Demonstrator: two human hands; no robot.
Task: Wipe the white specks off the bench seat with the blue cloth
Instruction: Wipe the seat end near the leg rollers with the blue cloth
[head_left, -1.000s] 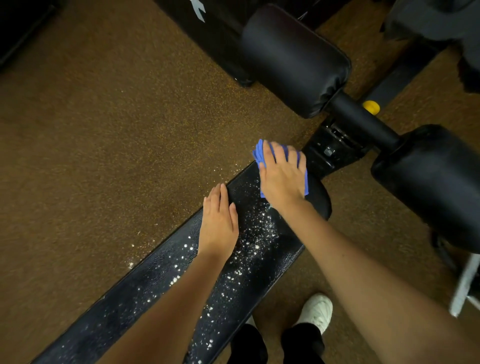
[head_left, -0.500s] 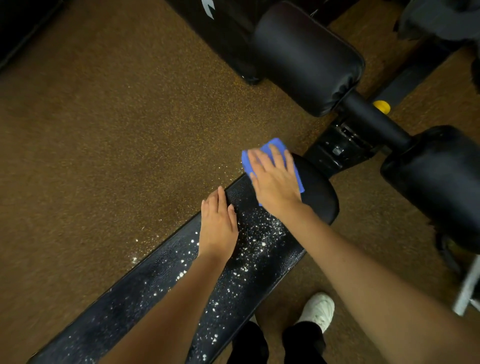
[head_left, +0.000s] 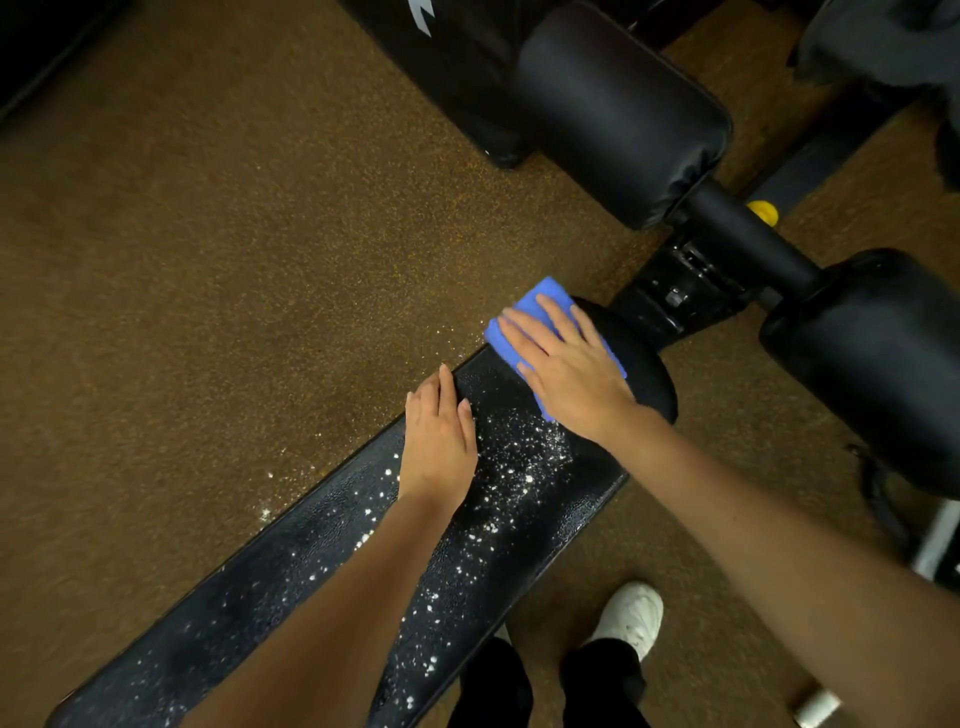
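A long black bench seat (head_left: 587, 483) runs from the lower left up to the middle of the view. White specks (head_left: 519, 457) lie thick on it just below my hands and thinner toward the lower left. My right hand (head_left: 566, 364) presses flat on the folded blue cloth (head_left: 540, 301) at the seat's far rounded end, fingers straight and pointing up-left. The cloth hangs slightly over the seat's left edge. My left hand (head_left: 439, 441) rests flat on the seat's left edge, just left of the densest specks.
Two black roller pads (head_left: 618, 109) (head_left: 872, 353) on a bar stand beyond the seat's end, with a yellow knob (head_left: 762, 212) behind. Some white specks (head_left: 267, 514) lie on the brown speckled floor to the seat's left. My white shoe (head_left: 631, 613) stands on the floor right of the bench.
My right hand has slid the blue cloth leftward across the seat's far end toward its left edge. The left hand has stayed in place.
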